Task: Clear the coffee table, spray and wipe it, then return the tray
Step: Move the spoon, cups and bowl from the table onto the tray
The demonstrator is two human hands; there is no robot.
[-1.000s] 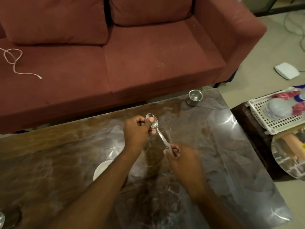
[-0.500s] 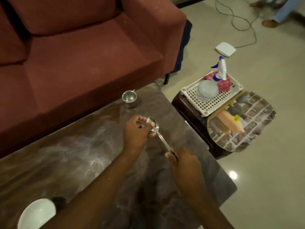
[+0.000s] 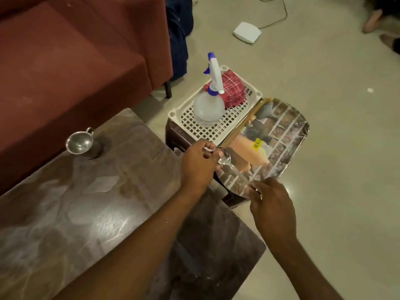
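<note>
A steel spoon [image 3: 229, 163] is held between both hands above the near edge of the printed tray [image 3: 281, 135]. My left hand [image 3: 198, 164] pinches its bowl end, and my right hand [image 3: 271, 206] pinches the handle end. The tray lies on a dark stool beside the marble coffee table [image 3: 86, 213]. A small steel cup [image 3: 80, 144] stands on the table near its far edge. A spray bottle [image 3: 208, 107] and a red checked cloth [image 3: 232, 88] sit in a white plastic basket [image 3: 190, 124] next to the tray.
A red sofa [image 3: 75, 61] runs along the far side of the table. A white box [image 3: 246, 32] with a cable lies on the floor. Another person's feet [image 3: 376, 20] show at the top right. Bare floor lies to the right.
Both hands have carried the spoon to the right, off the table's middle and over the tray. My view has swung right; the white bowl is out of sight.
</note>
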